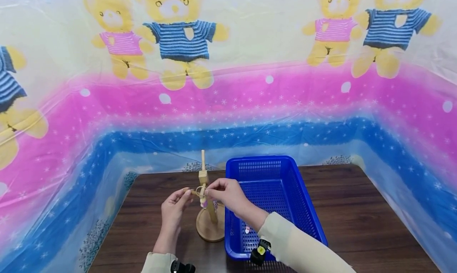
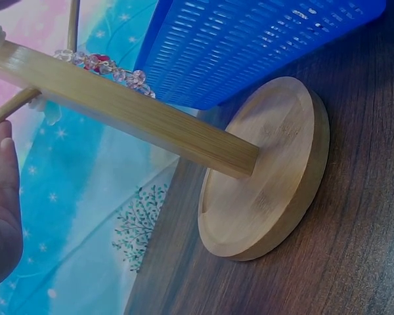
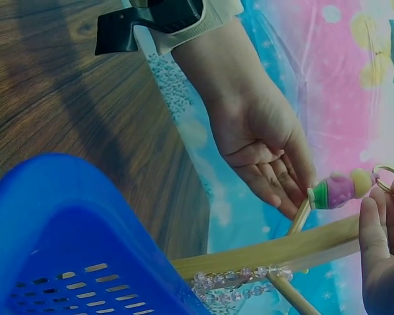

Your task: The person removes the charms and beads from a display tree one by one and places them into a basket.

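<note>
A wooden stand [image 1: 212, 211] with a round base [image 2: 269, 177] and side pegs stands upright left of the blue basket. My right hand [image 1: 230, 195] pinches the metal ring of a keychain [image 3: 341, 189] with a small green, purple and yellow figure. That ring is beside the upper part of the post; whether it is around a peg I cannot tell. With thumb and fingertips, my left hand [image 1: 174, 211] holds a wooden peg [image 3: 301, 215] on the stand's left side. A clear and pink beaded bracelet [image 2: 111, 69] hangs on another peg.
A blue perforated basket [image 1: 310, 201] stands right of the stand, under my right forearm. Inside it lies a small red and white item [image 1: 247, 229]. The dark wooden table [image 1: 357, 217] is bordered by a printed cloth [image 1: 250, 138] behind and at both sides.
</note>
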A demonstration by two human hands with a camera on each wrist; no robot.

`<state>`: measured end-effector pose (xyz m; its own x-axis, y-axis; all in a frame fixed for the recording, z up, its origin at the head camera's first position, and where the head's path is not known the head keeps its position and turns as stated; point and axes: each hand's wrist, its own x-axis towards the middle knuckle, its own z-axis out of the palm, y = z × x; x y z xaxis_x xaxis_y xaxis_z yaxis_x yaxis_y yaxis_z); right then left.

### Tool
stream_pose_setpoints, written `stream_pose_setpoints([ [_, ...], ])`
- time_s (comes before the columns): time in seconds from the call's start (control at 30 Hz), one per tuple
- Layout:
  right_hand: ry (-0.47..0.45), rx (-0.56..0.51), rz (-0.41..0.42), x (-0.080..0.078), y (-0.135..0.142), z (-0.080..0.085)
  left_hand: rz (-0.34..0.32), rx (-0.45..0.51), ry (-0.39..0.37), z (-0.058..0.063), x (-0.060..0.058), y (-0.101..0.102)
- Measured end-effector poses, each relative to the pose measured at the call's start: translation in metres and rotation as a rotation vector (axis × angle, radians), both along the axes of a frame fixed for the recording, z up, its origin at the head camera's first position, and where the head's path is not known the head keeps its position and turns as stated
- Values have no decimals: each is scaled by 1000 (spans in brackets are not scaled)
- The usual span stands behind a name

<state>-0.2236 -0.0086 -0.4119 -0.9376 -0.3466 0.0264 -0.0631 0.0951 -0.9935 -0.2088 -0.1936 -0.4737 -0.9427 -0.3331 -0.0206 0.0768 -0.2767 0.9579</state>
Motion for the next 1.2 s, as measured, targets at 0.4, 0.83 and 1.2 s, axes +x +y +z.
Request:
stream_pose_setpoints([
  [0.4, -5, 9, 10, 5, 3, 3, 3, 11, 11, -2, -1, 1],
  [0.83, -12, -12, 27, 9, 5, 6, -1, 18, -2, 0, -1, 1],
  [1.2, -19, -26, 45, 16, 7, 7, -15, 11, 0, 0, 0, 0],
])
